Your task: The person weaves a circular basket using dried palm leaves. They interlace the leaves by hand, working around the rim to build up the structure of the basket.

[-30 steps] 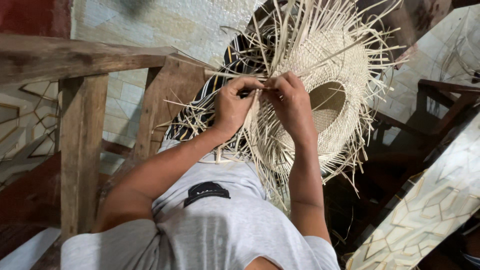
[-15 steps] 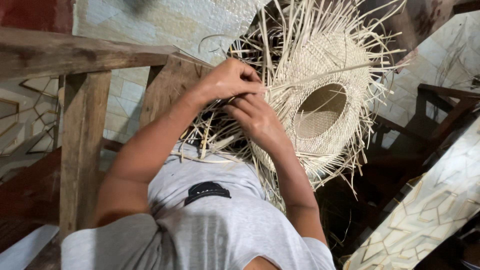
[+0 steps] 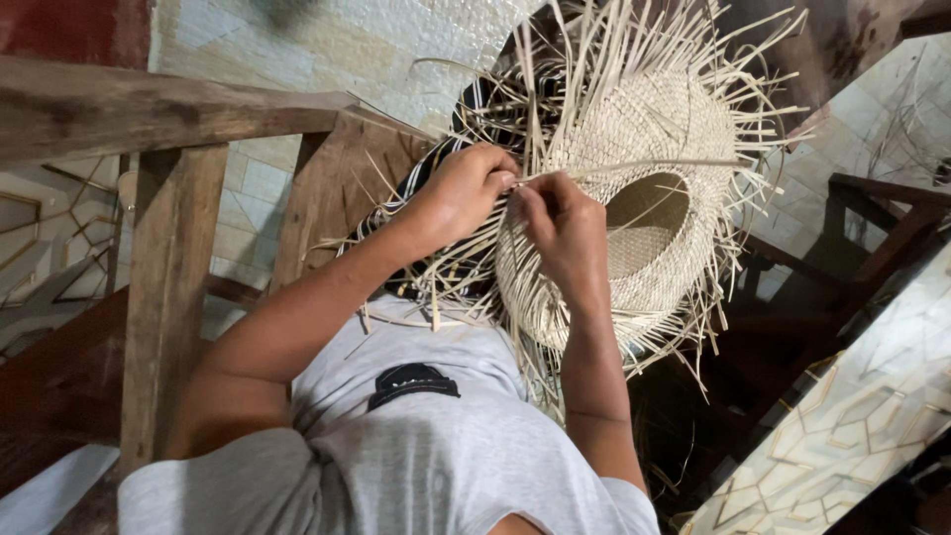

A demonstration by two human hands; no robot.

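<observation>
A half-woven straw hat (image 3: pixel 644 188) of pale fibre lies in front of me, its open crown facing up and many loose straw ends sticking out all round the rim. My left hand (image 3: pixel 461 193) pinches thin straw strands at the hat's near-left rim. My right hand (image 3: pixel 565 233) grips strands at the same spot, fingertips almost touching the left hand's. Dark striped cloth (image 3: pixel 436 178) lies under the hat's left side, partly hidden by my left hand.
A rough wooden frame (image 3: pixel 168 109) with a thick post (image 3: pixel 163 297) stands at the left. Pale patterned floor tiles (image 3: pixel 852 416) show at the lower right. A dark wooden piece of furniture (image 3: pixel 882 228) stands at the right. My grey shirt (image 3: pixel 416 446) fills the bottom.
My hands have shifted on the hat's near rim: the left hand pulled back down from its reach up and across, and both now pinch strands together at the left rim.
</observation>
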